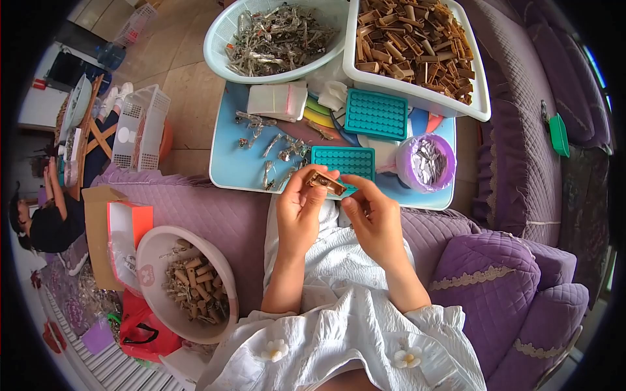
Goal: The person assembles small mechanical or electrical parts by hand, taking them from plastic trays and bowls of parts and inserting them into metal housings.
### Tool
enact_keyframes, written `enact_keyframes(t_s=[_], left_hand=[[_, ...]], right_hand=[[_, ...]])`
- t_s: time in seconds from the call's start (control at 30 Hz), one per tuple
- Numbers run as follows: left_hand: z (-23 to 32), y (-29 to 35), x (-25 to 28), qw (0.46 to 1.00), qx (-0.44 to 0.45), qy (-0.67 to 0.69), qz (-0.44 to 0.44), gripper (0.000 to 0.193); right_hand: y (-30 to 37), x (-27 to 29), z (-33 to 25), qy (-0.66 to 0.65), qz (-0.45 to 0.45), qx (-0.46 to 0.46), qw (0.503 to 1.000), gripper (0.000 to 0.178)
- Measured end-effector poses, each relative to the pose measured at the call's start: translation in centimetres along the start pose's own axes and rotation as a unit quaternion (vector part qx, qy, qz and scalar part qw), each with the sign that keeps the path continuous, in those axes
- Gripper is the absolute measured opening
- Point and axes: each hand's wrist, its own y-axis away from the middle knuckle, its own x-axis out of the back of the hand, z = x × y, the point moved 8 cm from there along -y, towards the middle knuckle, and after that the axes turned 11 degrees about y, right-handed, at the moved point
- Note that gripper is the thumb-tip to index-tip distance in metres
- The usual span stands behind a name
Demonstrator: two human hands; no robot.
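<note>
White crinkled clothing [339, 319] lies nearest, with a pale round basin [156, 293] of brown tubes at near left. Beyond the lap, the left hand [301, 212] has its grip pinched on a small brown trough-shaped piece [325, 182]. The right hand [372, 215] has thumb and forefinger slightly parted at the piece's right end; whether that grip holds anything, I cannot tell. The piece looks light, stiff and perhaps slick; its long edges or ends should suit fingertips. On the bench [228, 163] stand a near teal tray [343, 154], a purple-rimmed tub [405, 171] of silvery scraps and a far teal tray [376, 114]. Farthest, a pale oval basket [218, 49] holds tangled clear-and-metallic pieces; right of it, a white bin [404, 91] is heaped with brown half-tubes.
</note>
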Motion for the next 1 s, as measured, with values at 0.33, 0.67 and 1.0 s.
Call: enact_keyframes(t_s=[0.33, 0.67, 1.0], left_hand=[[0.1, 0.9, -0.2, 0.998, 0.037, 0.038, 0.046, 0.026], [-1.7, 1.5, -0.1, 0.954, 0.055, 0.287, 0.060, 0.022], [-1.8, 2.2, -0.7, 0.931, 0.066, 0.352, 0.073, 0.028]], right_hand=[[0.1, 1.1, 0.7, 0.013, 0.108, 0.055, 0.993, 0.018], [-0.6, -1.2, 2.3, -0.125, -0.021, 0.016, 0.992, 0.014], [-1.3, 0.9, 0.1, 0.023, 0.022, 0.153, 0.988, 0.023]])
